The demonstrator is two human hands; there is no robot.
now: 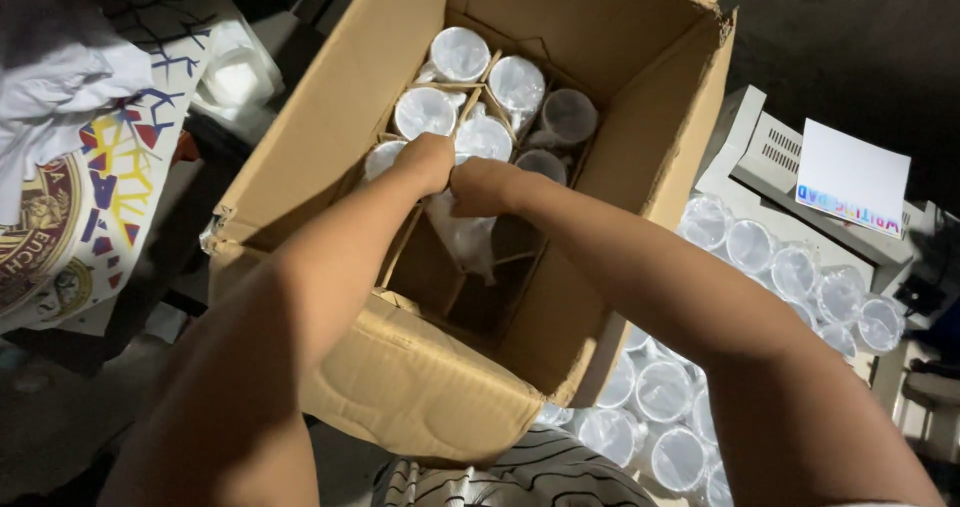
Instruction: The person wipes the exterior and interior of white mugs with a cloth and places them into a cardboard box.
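Forearms reaching into cardboard box point(330, 117) — left hand point(425, 162), right hand point(480, 187) both gripping plastic-wrapped cup point(465, 237); far cells filled, near cells empty.

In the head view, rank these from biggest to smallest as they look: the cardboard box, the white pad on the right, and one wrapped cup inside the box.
1. Cardboard box, by far the largest.
2. White pad.
3. Wrapped cup, smallest, though it sits deeper in the box, so farther from the camera.
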